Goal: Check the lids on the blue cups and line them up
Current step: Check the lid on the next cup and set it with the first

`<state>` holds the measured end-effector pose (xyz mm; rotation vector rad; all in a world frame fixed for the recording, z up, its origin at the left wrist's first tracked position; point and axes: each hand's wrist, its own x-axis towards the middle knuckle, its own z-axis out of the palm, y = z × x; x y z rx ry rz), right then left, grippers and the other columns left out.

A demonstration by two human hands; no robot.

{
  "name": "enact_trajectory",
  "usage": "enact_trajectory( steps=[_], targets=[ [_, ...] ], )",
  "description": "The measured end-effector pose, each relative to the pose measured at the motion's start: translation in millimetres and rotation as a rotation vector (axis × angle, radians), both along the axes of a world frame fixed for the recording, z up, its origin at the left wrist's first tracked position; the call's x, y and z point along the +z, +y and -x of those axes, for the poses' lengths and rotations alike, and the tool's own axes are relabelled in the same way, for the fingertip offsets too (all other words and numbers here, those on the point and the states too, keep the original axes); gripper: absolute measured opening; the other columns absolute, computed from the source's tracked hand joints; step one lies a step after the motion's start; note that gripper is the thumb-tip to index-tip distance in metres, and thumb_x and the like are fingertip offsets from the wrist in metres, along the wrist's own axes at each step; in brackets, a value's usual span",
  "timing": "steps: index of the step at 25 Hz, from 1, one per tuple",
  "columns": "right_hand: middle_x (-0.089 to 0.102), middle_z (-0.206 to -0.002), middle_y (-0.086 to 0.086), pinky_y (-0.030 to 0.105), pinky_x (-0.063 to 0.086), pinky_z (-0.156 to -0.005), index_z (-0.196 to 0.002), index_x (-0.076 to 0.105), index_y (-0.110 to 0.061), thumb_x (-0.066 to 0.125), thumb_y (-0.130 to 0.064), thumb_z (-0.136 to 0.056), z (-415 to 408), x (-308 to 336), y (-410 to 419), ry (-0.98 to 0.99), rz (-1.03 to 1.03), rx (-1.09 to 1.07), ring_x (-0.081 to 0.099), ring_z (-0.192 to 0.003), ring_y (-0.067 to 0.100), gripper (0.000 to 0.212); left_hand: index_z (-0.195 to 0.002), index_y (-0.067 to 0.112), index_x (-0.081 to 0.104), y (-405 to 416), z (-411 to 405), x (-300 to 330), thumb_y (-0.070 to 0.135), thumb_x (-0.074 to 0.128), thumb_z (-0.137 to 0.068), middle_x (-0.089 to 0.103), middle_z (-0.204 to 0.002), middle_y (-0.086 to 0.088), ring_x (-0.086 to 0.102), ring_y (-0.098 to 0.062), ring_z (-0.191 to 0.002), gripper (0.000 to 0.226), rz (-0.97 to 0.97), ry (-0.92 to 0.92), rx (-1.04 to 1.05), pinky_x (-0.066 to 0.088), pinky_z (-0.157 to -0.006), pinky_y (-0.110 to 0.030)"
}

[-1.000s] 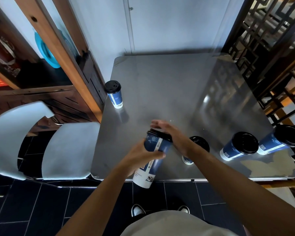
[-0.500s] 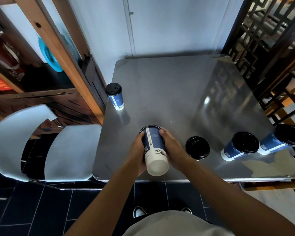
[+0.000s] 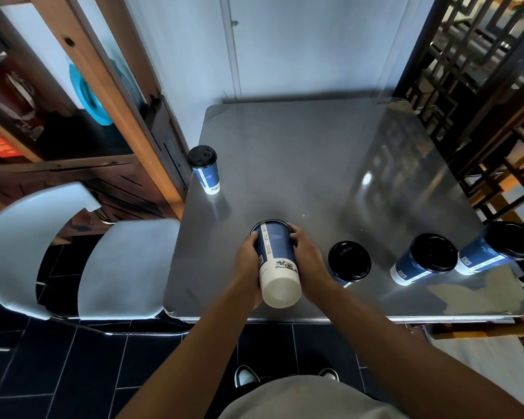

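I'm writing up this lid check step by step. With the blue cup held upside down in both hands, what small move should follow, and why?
Probably turn the upside-down blue paper cup upright, then stand it left of the three black-lidded blue cups along the grey table's near edge. Left hand and right hand grip its sides, white base up; no spill shows.

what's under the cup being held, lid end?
The held cup is tipped over, its white base facing the camera, gripped by the left hand and right hand. Its far end meets the grey table. The lid is hidden behind the cup body.
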<state>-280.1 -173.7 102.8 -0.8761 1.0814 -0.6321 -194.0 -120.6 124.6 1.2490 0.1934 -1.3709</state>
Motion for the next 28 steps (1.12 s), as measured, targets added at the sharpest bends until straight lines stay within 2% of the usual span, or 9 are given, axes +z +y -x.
enact_trajectory(
  steps=[2,4,9,14,17,20,23,25,28],
  targets=[
    [0.075,-0.103,0.007,0.050,0.057,-0.091,-0.098,0.073,-0.029,0.045,-0.022,-0.095,0,-2,1,0.016,-0.002,0.001,0.071,-0.093,0.026,0.029,-0.136,0.004,0.058,1,2,-1,0.046,0.049,-0.098,0.068,-0.103,-0.019,0.067,-0.034,-0.073,0.057,0.003,-0.012,0.008,0.056,-0.070,-0.044],
    [0.075,-0.106,0.008,0.054,0.057,-0.095,-0.097,0.074,-0.031,0.046,-0.027,-0.088,0,-2,1,0.056,0.022,0.009,0.071,-0.101,0.033,0.029,-0.135,0.003,0.058,2,3,-2,0.046,0.048,-0.099,0.068,-0.102,-0.020,0.067,-0.033,-0.071,0.056,-0.008,-0.034,0.008,0.056,-0.069,-0.044],
    [0.074,-0.105,0.005,0.049,0.055,-0.092,-0.103,0.073,-0.025,0.045,-0.016,-0.092,1,-3,0,0.142,0.035,-0.011,0.069,-0.100,0.028,0.031,-0.111,0.002,0.063,3,8,1,0.039,0.041,-0.105,0.070,-0.071,-0.014,0.065,-0.028,-0.056,0.044,-0.011,-0.047,0.016,0.053,-0.064,-0.040],
    [0.075,-0.111,0.009,0.053,0.054,-0.096,-0.099,0.074,-0.026,0.046,-0.018,-0.090,-2,0,-2,0.109,0.029,-0.011,0.069,-0.100,0.028,0.030,-0.123,0.002,0.060,-1,5,4,0.041,0.042,-0.104,0.070,-0.077,-0.014,0.068,-0.028,-0.059,0.047,-0.017,-0.055,0.038,0.056,-0.061,-0.038],
    [0.074,-0.112,0.010,0.055,0.054,-0.097,-0.098,0.073,-0.025,0.047,-0.020,-0.088,-4,5,-3,0.089,0.019,-0.023,0.069,-0.099,0.028,0.029,-0.116,0.003,0.060,-4,2,7,0.037,0.043,-0.105,0.069,-0.070,-0.012,0.067,-0.024,-0.052,0.040,-0.013,-0.082,0.034,0.056,-0.050,-0.031],
    [0.074,-0.115,0.012,0.055,0.054,-0.100,-0.104,0.073,-0.022,0.047,-0.020,-0.086,-7,7,-5,0.086,0.012,-0.037,0.068,-0.110,0.036,0.031,-0.117,0.004,0.059,-7,0,7,0.038,0.044,-0.104,0.068,-0.073,-0.013,0.066,-0.025,-0.053,0.040,-0.024,-0.068,0.023,0.056,-0.049,-0.031],
    [0.073,-0.115,0.013,0.051,0.054,-0.096,-0.104,0.074,-0.021,0.047,-0.019,-0.088,-7,11,-6,0.081,-0.001,-0.046,0.069,-0.102,0.033,0.031,-0.115,0.004,0.059,-9,-2,8,0.037,0.045,-0.104,0.068,-0.070,-0.013,0.066,-0.025,-0.049,0.038,-0.022,-0.066,0.032,0.055,-0.044,-0.030],
    [0.073,-0.115,0.013,0.050,0.054,-0.095,-0.107,0.073,-0.020,0.046,-0.016,-0.092,-7,11,-8,0.076,-0.002,-0.048,0.068,-0.101,0.031,0.031,-0.120,0.004,0.058,-11,-3,8,0.038,0.045,-0.104,0.067,-0.078,-0.015,0.066,-0.026,-0.052,0.040,-0.025,-0.065,0.018,0.056,-0.045,-0.031],
    [0.073,-0.115,0.010,0.053,0.055,-0.098,-0.110,0.073,-0.021,0.048,-0.026,-0.086,-5,14,-7,0.084,0.012,-0.031,0.068,-0.109,0.034,0.036,-0.126,0.005,0.060,-11,-4,7,0.046,0.047,-0.100,0.068,-0.088,-0.017,0.067,-0.029,-0.061,0.050,-0.038,-0.063,-0.024,0.059,-0.054,-0.036]
  ],
)
